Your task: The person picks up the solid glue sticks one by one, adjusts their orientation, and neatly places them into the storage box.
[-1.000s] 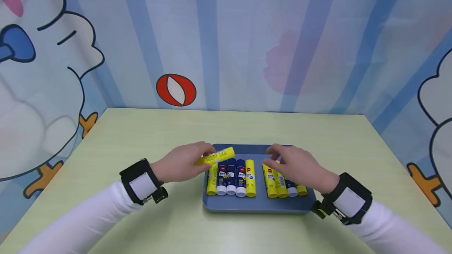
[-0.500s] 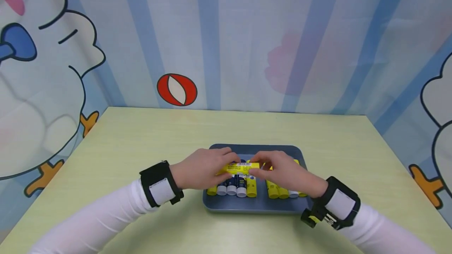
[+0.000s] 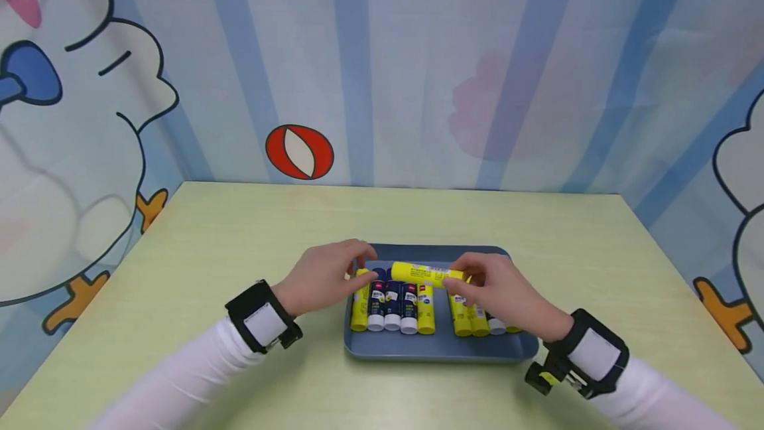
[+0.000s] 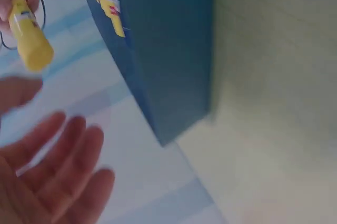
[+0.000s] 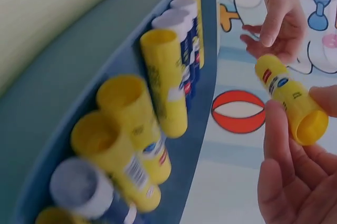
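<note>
A yellow glue stick lies sideways in the air above the tray, its right end pinched between the thumb and fingers of my right hand. My left hand holds nothing; its fingers spread loosely over the tray's left edge, apart from the glue stick, as the left wrist view also shows. Below, the blue-grey tray holds two groups of glue sticks. In the left group, dark blue ones with white ends lie between yellow ones. The right group, mostly yellow with a blue one, is partly hidden by my right hand.
The tray rests on a pale wooden table. Behind the table stands a striped blue backdrop with cartoon prints and a red ball picture. Black straps with devices sit on both wrists.
The yellow glue stick was in my left hand, then both hands held it over the tray. Now the left hand has let go and drawn back left, and the right hand alone holds it.
</note>
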A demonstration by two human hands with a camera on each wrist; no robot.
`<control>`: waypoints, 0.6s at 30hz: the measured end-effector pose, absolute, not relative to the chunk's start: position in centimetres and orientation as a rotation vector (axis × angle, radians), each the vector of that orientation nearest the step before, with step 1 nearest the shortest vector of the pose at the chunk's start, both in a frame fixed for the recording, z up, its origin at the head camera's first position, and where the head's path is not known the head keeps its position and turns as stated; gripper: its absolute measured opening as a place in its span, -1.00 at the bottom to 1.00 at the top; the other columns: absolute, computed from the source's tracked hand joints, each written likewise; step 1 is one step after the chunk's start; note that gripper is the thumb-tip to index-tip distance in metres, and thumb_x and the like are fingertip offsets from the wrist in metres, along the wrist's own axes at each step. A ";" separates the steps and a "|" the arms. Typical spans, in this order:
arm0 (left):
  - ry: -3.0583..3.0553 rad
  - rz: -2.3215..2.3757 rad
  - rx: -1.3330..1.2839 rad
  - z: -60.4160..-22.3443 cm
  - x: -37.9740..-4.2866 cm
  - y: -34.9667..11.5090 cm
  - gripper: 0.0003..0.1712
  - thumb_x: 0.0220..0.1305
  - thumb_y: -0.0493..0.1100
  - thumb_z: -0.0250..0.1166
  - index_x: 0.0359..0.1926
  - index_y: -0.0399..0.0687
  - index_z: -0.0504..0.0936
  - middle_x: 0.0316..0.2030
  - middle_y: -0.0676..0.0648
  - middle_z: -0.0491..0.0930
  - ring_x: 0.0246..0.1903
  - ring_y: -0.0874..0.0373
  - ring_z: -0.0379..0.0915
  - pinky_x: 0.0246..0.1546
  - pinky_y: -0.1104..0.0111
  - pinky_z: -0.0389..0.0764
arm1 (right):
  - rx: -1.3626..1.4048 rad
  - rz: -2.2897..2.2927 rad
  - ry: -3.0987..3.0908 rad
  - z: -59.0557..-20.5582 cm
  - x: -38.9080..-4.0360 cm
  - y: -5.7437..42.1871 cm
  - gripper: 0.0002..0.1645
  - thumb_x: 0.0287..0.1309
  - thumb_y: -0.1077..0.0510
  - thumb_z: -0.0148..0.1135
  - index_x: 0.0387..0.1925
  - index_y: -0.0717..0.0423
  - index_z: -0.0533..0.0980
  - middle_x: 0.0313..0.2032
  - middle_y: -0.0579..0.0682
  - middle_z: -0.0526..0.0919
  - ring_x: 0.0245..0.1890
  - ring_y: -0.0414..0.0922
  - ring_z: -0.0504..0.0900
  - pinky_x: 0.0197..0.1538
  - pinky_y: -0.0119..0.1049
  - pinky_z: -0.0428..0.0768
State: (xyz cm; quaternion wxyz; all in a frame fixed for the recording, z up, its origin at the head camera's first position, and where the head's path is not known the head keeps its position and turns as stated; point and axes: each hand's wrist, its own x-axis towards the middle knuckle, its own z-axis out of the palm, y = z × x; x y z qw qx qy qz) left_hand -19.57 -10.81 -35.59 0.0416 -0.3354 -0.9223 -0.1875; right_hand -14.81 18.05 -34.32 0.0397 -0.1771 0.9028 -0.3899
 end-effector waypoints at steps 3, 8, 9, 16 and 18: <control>-2.864 -0.684 -0.771 -36.5 -20.2 -11.9 -0.77 0.28 0.00 0.33 -0.18 -0.03 0.60 -0.45 0.09 0.53 -0.56 0.23 0.37 -0.59 0.40 0.41 | -0.483 -1.033 2.952 -34.5 -14.7 18.9 -0.73 0.21 0.05 0.33 -0.20 0.17 0.59 -0.49 -0.12 0.55 -0.54 -0.15 0.45 -0.48 -0.31 0.46; -3.020 -0.784 -0.522 -37.7 -20.8 -12.7 -0.72 0.26 0.08 0.32 -0.35 -0.01 0.57 -0.56 0.07 0.50 -0.63 0.16 0.34 -0.62 0.35 0.34 | -0.443 -0.747 3.141 -35.0 -14.5 19.7 -0.73 0.15 0.04 0.37 -0.28 0.18 0.58 -0.53 -0.14 0.53 -0.60 -0.21 0.38 -0.53 -0.31 0.39; -3.055 -0.779 -0.503 -37.8 -20.8 -12.7 -0.70 0.25 0.11 0.31 -0.37 -0.01 0.57 -0.58 0.06 0.49 -0.63 0.16 0.34 -0.62 0.35 0.34 | -0.433 -0.720 3.146 -35.1 -14.5 19.8 -0.73 0.15 0.04 0.37 -0.29 0.18 0.57 -0.53 -0.14 0.53 -0.62 -0.21 0.38 -0.54 -0.31 0.38; -3.166 -0.729 -0.544 -38.8 -20.6 -11.8 -0.63 0.27 0.09 0.30 -0.57 -0.01 0.55 -0.71 0.09 0.44 -0.69 0.20 0.30 -0.67 0.41 0.24 | -0.342 -0.539 3.181 -35.3 -14.7 19.3 -0.68 0.11 0.01 0.40 -0.31 0.18 0.55 -0.58 -0.10 0.51 -0.67 -0.20 0.38 -0.60 -0.31 0.34; -3.158 -0.746 -0.570 -39.0 -20.5 -11.7 -0.63 0.27 0.03 0.30 -0.61 -0.02 0.54 -0.72 0.09 0.44 -0.70 0.21 0.31 -0.68 0.41 0.24 | -0.344 -0.496 3.194 -35.3 -14.8 19.1 -0.68 0.11 0.01 0.40 -0.32 0.18 0.55 -0.60 -0.10 0.50 -0.68 -0.20 0.37 -0.60 -0.31 0.34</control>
